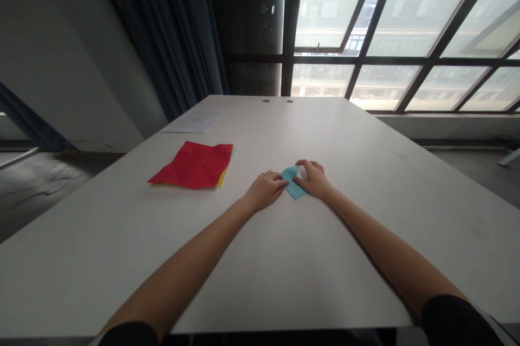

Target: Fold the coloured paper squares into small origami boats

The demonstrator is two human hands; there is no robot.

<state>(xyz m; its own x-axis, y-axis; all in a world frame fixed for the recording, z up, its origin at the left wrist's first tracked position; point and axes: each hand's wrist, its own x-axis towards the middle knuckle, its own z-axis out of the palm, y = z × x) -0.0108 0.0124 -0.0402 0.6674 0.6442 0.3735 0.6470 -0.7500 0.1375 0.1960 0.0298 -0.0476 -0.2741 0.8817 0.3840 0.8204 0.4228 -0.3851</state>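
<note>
A small light-blue sheet of folded paper (295,190) lies on the white table between my two hands, with a white patch showing near its right side. My left hand (266,189) is at its left edge, thumb and fingers closed on the paper. From the right, my right hand (314,178) curls over the other side, its thumb and fingers around the white part. Its fingertips are partly hidden behind the paper.
To the left lies a stack of coloured paper, with a creased red sheet (199,164) on top and yellow and light-blue edges beneath. Printed white sheets (193,121) rest at the table's far left edge. Two round inserts sit at the far end of the table (309,124).
</note>
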